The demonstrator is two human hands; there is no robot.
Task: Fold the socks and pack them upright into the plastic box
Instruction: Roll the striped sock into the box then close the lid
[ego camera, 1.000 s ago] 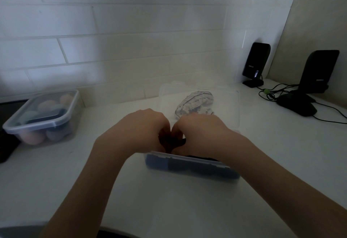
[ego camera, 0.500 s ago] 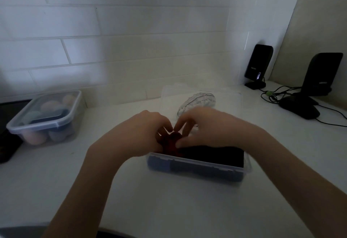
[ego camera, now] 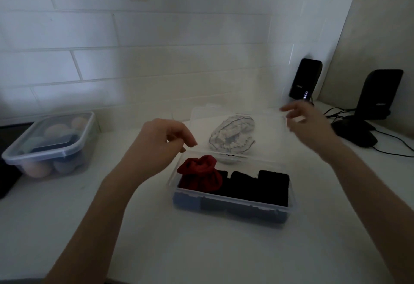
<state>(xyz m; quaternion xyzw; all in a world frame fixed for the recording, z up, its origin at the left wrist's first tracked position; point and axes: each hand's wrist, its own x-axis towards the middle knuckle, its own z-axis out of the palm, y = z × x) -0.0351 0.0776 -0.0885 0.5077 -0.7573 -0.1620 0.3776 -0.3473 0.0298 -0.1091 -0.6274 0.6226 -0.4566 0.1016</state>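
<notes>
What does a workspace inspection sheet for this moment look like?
Surface: white counter, dimly lit.
Job's things: clear plastic box, open, holds a red sock bundle at its left end beside dark folded socks; a pale sock lies on the open lid.
Clutter: lidded container of rounded items, far left.
Grippers: left hand above the box's left end, empty; right hand raised by the lid, empty, blurred.
Cables: black cables at the right.
Surroundings: white tiled wall; two black speakers.
</notes>
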